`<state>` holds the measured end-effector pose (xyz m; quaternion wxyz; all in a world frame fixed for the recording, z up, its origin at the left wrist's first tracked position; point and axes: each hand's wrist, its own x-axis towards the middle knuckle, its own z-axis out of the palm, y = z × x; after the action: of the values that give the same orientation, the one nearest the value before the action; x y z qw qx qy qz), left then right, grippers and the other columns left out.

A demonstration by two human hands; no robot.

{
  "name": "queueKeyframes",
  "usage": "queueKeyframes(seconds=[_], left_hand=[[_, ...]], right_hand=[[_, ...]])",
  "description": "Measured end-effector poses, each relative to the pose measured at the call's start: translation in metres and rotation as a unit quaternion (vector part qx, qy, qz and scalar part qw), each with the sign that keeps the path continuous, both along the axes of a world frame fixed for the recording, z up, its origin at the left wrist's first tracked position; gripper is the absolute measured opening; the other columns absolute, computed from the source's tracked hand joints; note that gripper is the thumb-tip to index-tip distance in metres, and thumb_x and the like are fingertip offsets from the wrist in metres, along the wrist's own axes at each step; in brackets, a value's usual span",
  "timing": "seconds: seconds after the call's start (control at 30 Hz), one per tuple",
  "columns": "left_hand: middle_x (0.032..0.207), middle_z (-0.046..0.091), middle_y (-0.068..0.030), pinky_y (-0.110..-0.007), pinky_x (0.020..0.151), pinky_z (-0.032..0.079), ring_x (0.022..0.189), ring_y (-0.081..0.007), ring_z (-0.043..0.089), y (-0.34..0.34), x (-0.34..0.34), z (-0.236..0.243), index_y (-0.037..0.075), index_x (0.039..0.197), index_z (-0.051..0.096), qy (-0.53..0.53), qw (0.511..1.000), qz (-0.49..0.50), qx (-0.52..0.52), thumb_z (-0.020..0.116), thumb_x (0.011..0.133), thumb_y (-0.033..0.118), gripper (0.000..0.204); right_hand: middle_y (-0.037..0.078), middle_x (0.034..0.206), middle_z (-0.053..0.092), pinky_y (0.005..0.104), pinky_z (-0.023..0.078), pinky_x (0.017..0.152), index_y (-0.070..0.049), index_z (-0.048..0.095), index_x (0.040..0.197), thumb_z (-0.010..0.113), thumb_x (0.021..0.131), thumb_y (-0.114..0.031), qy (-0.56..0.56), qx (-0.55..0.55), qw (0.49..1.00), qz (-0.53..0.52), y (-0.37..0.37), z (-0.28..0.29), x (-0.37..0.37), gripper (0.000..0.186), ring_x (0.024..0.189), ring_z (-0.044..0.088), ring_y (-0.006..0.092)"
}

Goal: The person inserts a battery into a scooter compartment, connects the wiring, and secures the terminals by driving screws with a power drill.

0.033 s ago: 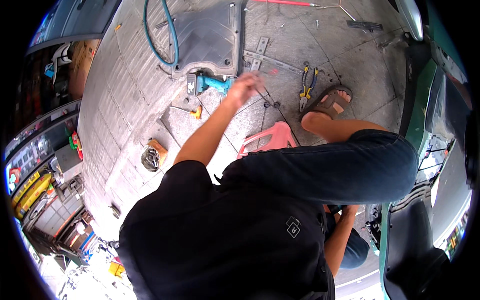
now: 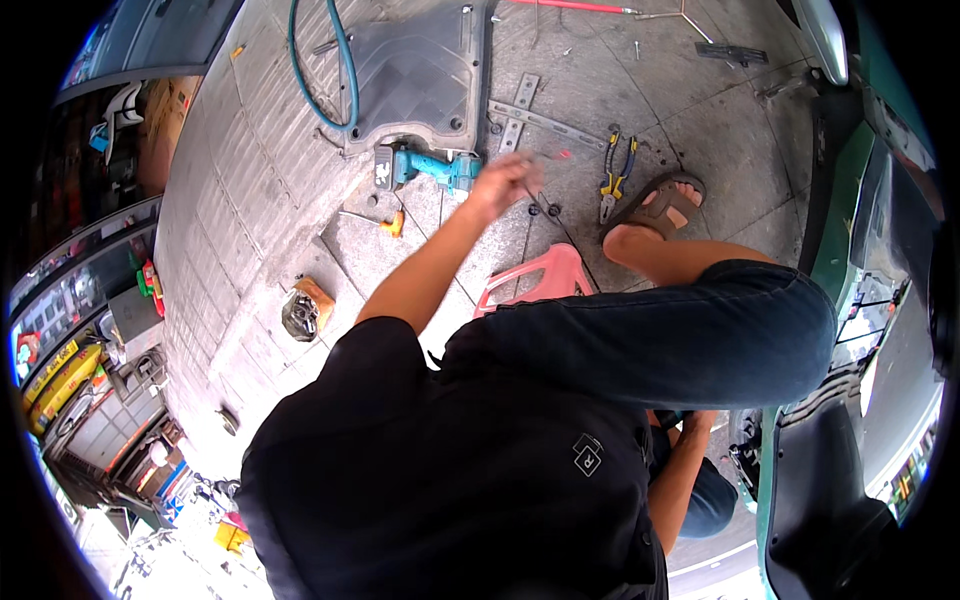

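Note:
My left hand point(image 2: 500, 188) is over the floor just right of a teal cordless power tool point(image 2: 425, 170), fingers curled on something thin, blurred, with a reddish bit. Below its fingers lie dark small parts point(image 2: 545, 208) on thin metal. Crossed metal bars point(image 2: 545, 122), yellow-and-black pliers point(image 2: 617, 175) and an orange-handled tool point(image 2: 392, 222) are around it. My right hand point(image 2: 695, 422), low beside my bent leg and the green vehicle point(image 2: 840, 210), is curled round a dark object mostly hidden by the leg.
A dark plastic panel point(image 2: 400, 70) with a teal hose point(image 2: 350, 90) lies beyond. A pink plastic stool point(image 2: 540, 265) stands under me, my sandalled foot point(image 2: 655, 215) beside it. An open bag of metal parts point(image 2: 310, 310) sits left; cluttered shelves point(image 2: 65, 380) line the far left.
My left hand and forearm have shifted slightly right and down, the blurred thin item with them. My right hand looks unchanged.

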<state>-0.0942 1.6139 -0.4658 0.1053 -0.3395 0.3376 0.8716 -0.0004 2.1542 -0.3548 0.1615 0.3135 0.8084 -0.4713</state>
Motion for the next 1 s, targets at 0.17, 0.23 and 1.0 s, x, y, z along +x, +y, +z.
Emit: queueKeyframes(seconds=[0.17, 0.23, 1.0], left_hand=[[0.104, 0.065, -0.0091, -0.034, 0.074, 0.055, 0.09, -0.0185, 0.065, 0.014, 0.014, -0.048, 0.003, 0.119, 0.059, -0.101, 0.943, -0.142, -0.283, 0.061, 0.085, 0.008, 0.034], [0.09, 0.068, -0.0065, -0.029, 0.063, 0.054, 0.081, -0.0163, 0.066, -0.019, 0.013, -0.059, 0.004, 0.107, 0.066, -0.128, 0.925, -0.042, -0.354, 0.06, 0.083, 0.01, 0.026], [0.07, 0.051, -0.0028, -0.034, 0.055, 0.047, 0.056, -0.0149, 0.049, -0.209, 0.05, -0.027, 0.01, 0.088, 0.062, -0.17, 0.911, 0.304, -0.221, 0.067, 0.084, 0.023, 0.015]], right_hand=[[0.016, 0.126, 0.059, 0.0375, 0.044, 0.097, 0.002, 0.05, 0.131, 0.06, 0.092, -0.025, -0.009, -0.01, 1.0, 0.002, 0.0, -0.002, -0.004, 0.049, 0.116, 0.056, 0.03], [0.016, 0.126, 0.059, 0.0374, 0.044, 0.097, 0.002, 0.05, 0.132, 0.06, 0.092, -0.025, -0.009, -0.008, 1.0, -0.005, 0.004, 0.0, -0.005, 0.049, 0.116, 0.056, 0.0298], [0.014, 0.132, 0.056, 0.0359, 0.042, 0.1, 0.002, 0.045, 0.138, 0.059, 0.093, -0.027, 0.011, -0.058, 0.996, -0.063, 0.005, -0.024, -0.004, 0.054, 0.119, 0.054, 0.028]])
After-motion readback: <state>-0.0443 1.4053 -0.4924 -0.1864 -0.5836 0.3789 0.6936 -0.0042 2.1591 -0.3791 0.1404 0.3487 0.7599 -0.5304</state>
